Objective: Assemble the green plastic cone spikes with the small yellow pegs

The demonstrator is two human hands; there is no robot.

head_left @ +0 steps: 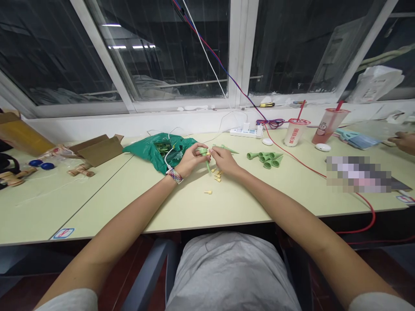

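Observation:
My left hand (191, 160) grips a thin green plastic piece (207, 162) that points down toward the table. The fingertips of my right hand (223, 161) pinch its upper end, and the two hands nearly touch. Small yellow pegs (216, 175) lie just below my right hand, with a single peg (208, 192) nearer the table's front edge. A green cone piece (227, 149) lies just beyond my right fingers. Farther right sits a cluster of green cone-shaped parts (265, 158). A green plastic bag (158, 151) lies to the left of my left hand.
A pale green table (246, 207) runs beneath a window. On it stand a power strip (246, 132), plastic cups (327, 125), and an open cardboard box (97, 150) beside wooden toys. A red cable crosses the right side. Another person's hand (402, 142) enters at right.

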